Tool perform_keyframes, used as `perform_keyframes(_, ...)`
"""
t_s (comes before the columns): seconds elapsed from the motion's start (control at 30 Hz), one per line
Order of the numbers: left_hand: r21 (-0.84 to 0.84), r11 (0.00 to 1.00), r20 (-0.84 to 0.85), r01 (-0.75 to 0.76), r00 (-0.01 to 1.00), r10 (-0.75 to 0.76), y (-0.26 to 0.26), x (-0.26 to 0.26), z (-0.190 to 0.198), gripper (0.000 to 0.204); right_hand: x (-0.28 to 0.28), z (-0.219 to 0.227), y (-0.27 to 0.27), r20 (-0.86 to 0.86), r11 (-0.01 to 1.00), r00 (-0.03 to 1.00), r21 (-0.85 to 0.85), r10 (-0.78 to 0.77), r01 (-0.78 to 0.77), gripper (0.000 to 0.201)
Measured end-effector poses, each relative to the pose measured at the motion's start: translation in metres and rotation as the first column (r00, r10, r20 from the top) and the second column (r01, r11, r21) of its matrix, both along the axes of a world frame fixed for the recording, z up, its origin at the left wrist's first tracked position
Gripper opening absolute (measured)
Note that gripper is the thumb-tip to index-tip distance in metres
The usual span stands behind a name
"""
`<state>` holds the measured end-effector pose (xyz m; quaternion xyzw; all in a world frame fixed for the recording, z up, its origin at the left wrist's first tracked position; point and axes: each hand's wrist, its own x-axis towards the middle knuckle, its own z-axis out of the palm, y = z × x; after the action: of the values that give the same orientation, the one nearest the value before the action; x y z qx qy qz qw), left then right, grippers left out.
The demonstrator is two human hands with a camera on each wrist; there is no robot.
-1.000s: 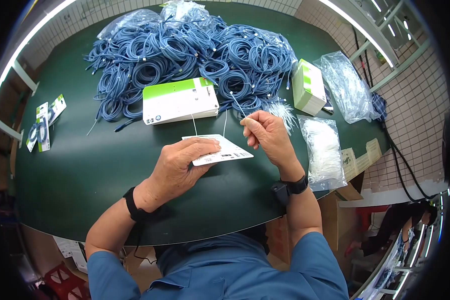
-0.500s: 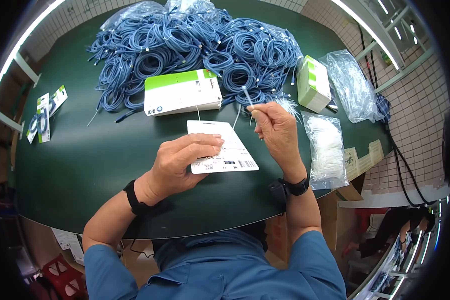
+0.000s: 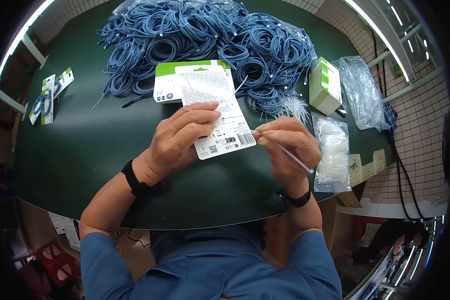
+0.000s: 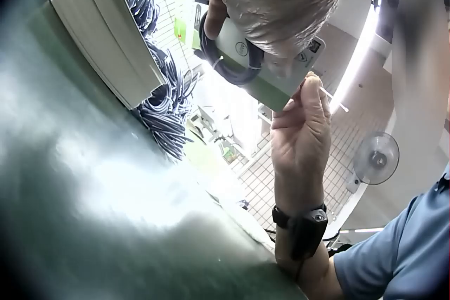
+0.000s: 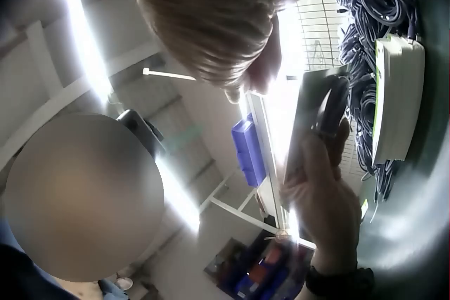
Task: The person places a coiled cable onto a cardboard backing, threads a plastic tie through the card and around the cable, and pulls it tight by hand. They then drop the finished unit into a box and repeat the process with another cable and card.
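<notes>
My left hand (image 3: 177,135) grips a white printed card (image 3: 207,85) over the table, fingers across its printed back and thumb hidden underneath. On the card's other face, a dark coiled cable (image 4: 218,64) shows in the left wrist view. A thin white cable tie (image 3: 239,89) sticks up from the card's back near its right edge. Close to the card's lower right corner, my right hand (image 3: 295,147) pinches another white cable tie (image 3: 294,159) between thumb and fingertips. The head end of that tie points toward my body.
Blue coiled cables (image 3: 180,32) are heaped at the back. A stack of green-and-white cards (image 3: 167,85) lies behind the held card; another stack (image 3: 325,87) stands right. Loose white ties (image 3: 295,107) and a bag of ties (image 3: 331,160) lie nearby. Carded cables (image 3: 47,100) lie left.
The card has tipped so its printed back faces up more fully. My right hand has come down and toward the card's lower right corner, its tie swinging from upward to downward-right.
</notes>
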<state>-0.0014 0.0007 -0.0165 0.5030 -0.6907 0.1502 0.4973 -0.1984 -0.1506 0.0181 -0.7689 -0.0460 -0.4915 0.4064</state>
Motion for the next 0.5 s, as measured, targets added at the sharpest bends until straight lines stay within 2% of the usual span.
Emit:
perform_keyframes(0.03,-0.002,1.0,-0.005,-0.002,1.0,0.002,-0.0003,-0.0001,0.0,0.033,0.0008,-0.0022,-0.0015,-0.044,0.984,0.999,-0.176,-0.006,-0.002,0.016)
perform_keyframes(0.5,0.017,1.0,0.012,-0.021,1.0,0.021,-0.0001,0.0004,-0.0017,0.032,0.0091,-0.0067,0.0041,-0.166,0.98,0.986,-0.195,-0.004,-0.029,0.027)
